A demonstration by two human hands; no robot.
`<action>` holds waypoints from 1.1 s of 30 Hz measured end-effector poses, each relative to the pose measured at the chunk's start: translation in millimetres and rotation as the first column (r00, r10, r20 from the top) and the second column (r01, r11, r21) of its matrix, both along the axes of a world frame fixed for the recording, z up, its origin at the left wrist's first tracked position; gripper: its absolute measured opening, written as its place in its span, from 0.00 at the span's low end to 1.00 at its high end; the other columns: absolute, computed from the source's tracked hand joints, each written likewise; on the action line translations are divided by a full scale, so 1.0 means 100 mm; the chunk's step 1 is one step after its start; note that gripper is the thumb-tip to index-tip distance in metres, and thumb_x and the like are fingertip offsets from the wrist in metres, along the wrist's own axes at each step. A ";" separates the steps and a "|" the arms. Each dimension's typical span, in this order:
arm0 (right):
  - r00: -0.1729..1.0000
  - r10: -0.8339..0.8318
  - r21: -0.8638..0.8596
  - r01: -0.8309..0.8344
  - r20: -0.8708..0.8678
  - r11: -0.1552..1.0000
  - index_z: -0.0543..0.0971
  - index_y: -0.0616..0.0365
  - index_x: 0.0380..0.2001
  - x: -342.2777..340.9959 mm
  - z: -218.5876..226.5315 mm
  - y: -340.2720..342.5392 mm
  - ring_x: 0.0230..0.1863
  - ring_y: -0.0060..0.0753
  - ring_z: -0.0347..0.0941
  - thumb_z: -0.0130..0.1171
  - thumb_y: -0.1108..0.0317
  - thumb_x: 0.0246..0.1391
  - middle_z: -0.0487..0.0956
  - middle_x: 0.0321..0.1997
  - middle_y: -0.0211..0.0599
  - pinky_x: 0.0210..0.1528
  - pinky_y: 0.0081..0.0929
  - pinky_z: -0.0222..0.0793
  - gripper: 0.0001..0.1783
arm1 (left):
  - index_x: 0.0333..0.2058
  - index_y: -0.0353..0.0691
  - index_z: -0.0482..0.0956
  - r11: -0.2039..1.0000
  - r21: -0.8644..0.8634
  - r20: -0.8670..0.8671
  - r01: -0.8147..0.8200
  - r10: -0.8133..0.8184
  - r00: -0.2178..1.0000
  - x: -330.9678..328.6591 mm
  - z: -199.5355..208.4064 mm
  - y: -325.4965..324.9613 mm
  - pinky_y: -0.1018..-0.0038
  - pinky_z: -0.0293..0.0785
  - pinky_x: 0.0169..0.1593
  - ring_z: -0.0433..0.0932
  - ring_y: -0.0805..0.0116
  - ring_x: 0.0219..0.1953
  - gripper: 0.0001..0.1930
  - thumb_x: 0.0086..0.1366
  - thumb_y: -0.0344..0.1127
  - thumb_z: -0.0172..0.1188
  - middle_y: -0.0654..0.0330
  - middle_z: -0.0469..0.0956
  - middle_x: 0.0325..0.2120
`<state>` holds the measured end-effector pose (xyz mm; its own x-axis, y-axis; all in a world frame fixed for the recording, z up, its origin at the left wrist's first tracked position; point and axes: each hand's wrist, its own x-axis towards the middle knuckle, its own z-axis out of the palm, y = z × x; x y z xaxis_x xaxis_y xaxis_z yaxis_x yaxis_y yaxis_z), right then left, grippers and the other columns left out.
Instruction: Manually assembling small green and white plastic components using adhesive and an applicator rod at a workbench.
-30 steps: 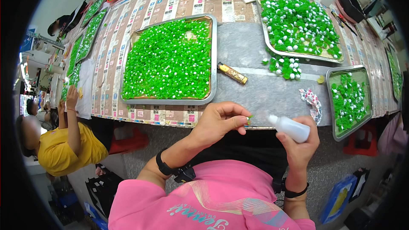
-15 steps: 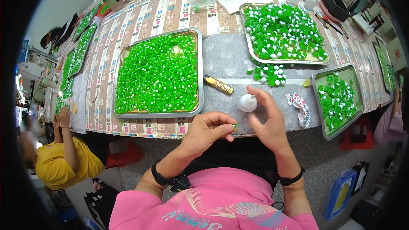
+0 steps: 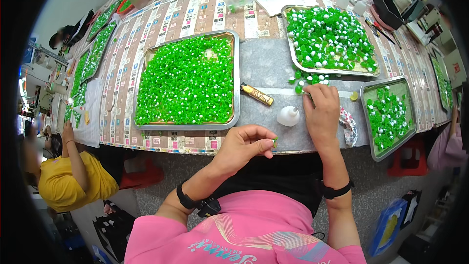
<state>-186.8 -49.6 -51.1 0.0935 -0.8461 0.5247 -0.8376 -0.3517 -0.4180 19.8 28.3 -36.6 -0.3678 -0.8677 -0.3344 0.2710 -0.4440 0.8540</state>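
Near the table's front edge, my left hand (image 3: 244, 147) pinches a small green plastic piece (image 3: 275, 142) between thumb and forefinger. My right hand (image 3: 322, 112) reaches forward, its fingers bent down and drawn together at a loose heap of green pieces with white balls (image 3: 317, 77). Whatever those fingertips hold is hidden. Between the hands, close to my right wrist, a white squeeze bottle (image 3: 288, 116) with a thin nozzle stands on a grey mat (image 3: 266, 63). Left of it lies a gold-and-black stick-shaped object (image 3: 257, 94).
A big tray (image 3: 236, 78) of green pieces is at left; another tray (image 3: 337, 72) lies behind the heap, a smaller one (image 3: 371, 137) at right. A flowered cloth band (image 3: 348, 126) rests beside my right forearm. A person in yellow (image 3: 75, 181) works at far left.
My right hand has moved forward from beside the squeeze bottle to the loose heap, its fingers closing together. My left hand keeps its pinch on the green piece.
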 end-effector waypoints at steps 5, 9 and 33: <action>0.963 0.035 0.026 -0.043 0.266 0.999 0.78 0.60 0.30 -0.02 0.14 0.25 0.34 0.36 0.73 0.61 0.80 0.41 0.75 0.32 0.38 0.36 0.29 0.70 0.10 | 0.39 0.30 0.76 1.000 -0.002 -0.006 -0.022 0.022 1.000 0.01 -0.01 0.04 0.79 0.76 0.37 0.78 0.74 0.30 0.08 0.62 0.26 0.59 0.58 0.78 0.31; 0.788 0.060 0.301 -0.303 0.612 0.904 0.80 0.61 0.34 -0.05 0.32 0.71 0.34 0.24 0.73 0.62 0.80 0.45 0.75 0.36 0.36 0.34 0.20 0.70 0.10 | 0.39 0.30 0.77 1.000 -0.020 -0.023 -0.009 0.009 1.000 -0.01 0.01 0.06 0.79 0.76 0.37 0.78 0.74 0.30 0.08 0.61 0.26 0.59 0.58 0.78 0.31; 0.549 0.007 0.322 -0.500 0.836 0.804 0.82 0.62 0.28 -0.01 0.25 1.06 0.34 0.24 0.77 0.66 0.84 0.39 0.79 0.32 0.37 0.36 0.18 0.74 0.09 | 0.33 0.30 0.79 0.991 -0.135 0.044 0.012 -0.007 0.999 -0.18 0.07 0.09 0.82 0.75 0.33 0.78 0.76 0.28 0.04 0.59 0.21 0.58 0.57 0.80 0.26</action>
<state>-187.4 56.8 -26.4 0.1230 -0.9916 0.0393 -0.0045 -0.0401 -0.9992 2.1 37.8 -29.6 -0.3639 -0.9026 -0.2300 0.2286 -0.3260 0.9173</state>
